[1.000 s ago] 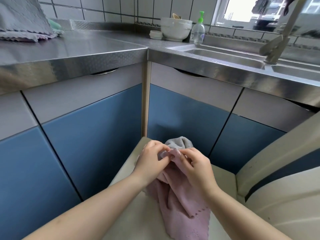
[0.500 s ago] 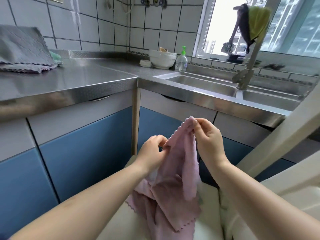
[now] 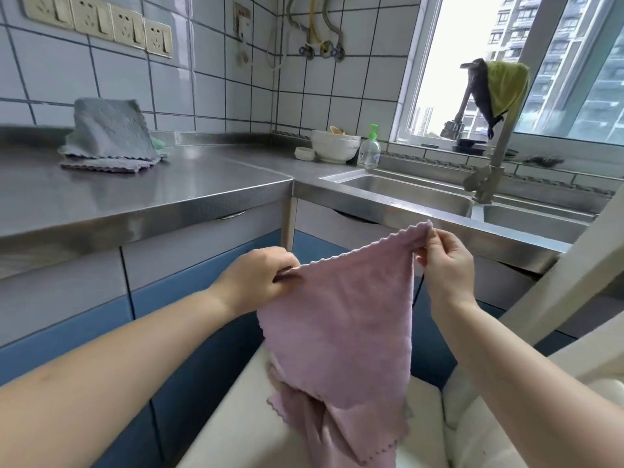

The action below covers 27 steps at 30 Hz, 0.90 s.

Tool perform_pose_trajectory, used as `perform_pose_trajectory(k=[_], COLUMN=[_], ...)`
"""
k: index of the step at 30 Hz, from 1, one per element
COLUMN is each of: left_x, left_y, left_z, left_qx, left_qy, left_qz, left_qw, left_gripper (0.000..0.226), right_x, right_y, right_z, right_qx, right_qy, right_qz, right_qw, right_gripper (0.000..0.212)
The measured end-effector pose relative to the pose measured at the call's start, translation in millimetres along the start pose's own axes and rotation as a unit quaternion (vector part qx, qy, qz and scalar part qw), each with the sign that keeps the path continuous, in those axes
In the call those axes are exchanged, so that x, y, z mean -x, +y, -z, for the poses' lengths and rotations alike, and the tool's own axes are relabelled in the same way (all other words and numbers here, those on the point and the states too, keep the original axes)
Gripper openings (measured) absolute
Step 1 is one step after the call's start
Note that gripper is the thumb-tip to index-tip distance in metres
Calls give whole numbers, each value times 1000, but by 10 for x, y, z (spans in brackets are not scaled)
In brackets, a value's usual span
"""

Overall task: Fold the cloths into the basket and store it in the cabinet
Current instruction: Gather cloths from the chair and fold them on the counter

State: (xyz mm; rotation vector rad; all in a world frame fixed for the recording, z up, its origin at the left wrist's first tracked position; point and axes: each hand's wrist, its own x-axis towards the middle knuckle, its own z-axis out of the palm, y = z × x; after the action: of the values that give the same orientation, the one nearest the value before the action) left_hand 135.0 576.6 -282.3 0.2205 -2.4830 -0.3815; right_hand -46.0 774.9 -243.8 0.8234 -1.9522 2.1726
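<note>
Cloth is the matter of the head view, the only view there is. One pink cloth (image 3: 341, 319) hangs spread between two hands. The left hand (image 3: 256, 282) pinches one upper corner between thumb and curled fingers; the right hand (image 3: 445, 261) pinches the other upper corner, thumb against forefinger, and holds it higher than the left. From the right fingertips (image 3: 426, 238) the scalloped top edge slopes down to the left fingertips. Below both sets of fingers the cloth falls in a flat sheet, and its bunched lower end lies on a cream surface (image 3: 243, 423) under the forearms.

Well beyond the left fingers, up on the steel counter (image 3: 189, 187), sits one pile of folded cloths (image 3: 109, 136): a grey one on top, at least one more grey layer under it, and a green edge showing behind; the exact count I cannot tell. Beyond the right fingers lies the sink (image 3: 405, 194) with two basins and one faucet (image 3: 489, 157). One yellow-green rag (image 3: 506, 84) and one dark rag are draped over the faucet's neck. Between the pile and the sink, in the counter's corner, stand one white bowl (image 3: 334, 146), one small white lid or dish beside it, and one soap bottle (image 3: 369, 152) with a green pump. Under the counter, behind the hands, are blue cabinet doors (image 3: 202, 298). Four wall sockets (image 3: 101, 21) sit in a row above the pile.
</note>
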Motion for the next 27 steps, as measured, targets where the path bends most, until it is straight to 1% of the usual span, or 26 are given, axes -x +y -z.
perform_pose_trajectory(k=[2,3,5,6,7,10,14,17,20,23,25,27], left_x=[141,221,322,353,388,520,878,1307,1841,2345,2654,2893], left_y=[-126,-179,-261,-288,-306,-311,-243,-160,-144,-97,-57,-25], left_z=[179,288,483,586,684,916,971,846,611,322,131,-14], left_qx=[-8,-7,3,8,17,59,150,165,175,185,188,173], left_qy=[21,39,80,101,117,156,178,163,124,62,21,-16], left_qz=[27,46,78,89,100,123,157,191,244,292,318,342], left_qw=[999,998,994,991,988,978,960,954,946,936,929,924], left_gripper=[36,35,19,14,14,11,20,21,9,6,13,11], right_x=[18,34,71,98,135,282,648,1090,1603,2041,2285,2470], right_y=[50,67,81,70,55,-11,-25,133,442,792,980,1114], right_z=[-38,-84,-176,-229,-282,-374,-321,-176,-7,182,304,403], right_qx=[15,21,19,12,4,-15,16,36,55,123,175,219], right_qy=[-13,-26,-48,-57,-65,-83,-106,-137,-171,-207,-225,-240], right_qz=[-19,-31,-53,-61,-65,-52,-10,15,-14,-40,-51,-54], right_qw=[1000,999,997,996,996,995,994,990,984,970,957,944], right_gripper=[22,22,22,22,22,21,18,19,21,20,19,20])
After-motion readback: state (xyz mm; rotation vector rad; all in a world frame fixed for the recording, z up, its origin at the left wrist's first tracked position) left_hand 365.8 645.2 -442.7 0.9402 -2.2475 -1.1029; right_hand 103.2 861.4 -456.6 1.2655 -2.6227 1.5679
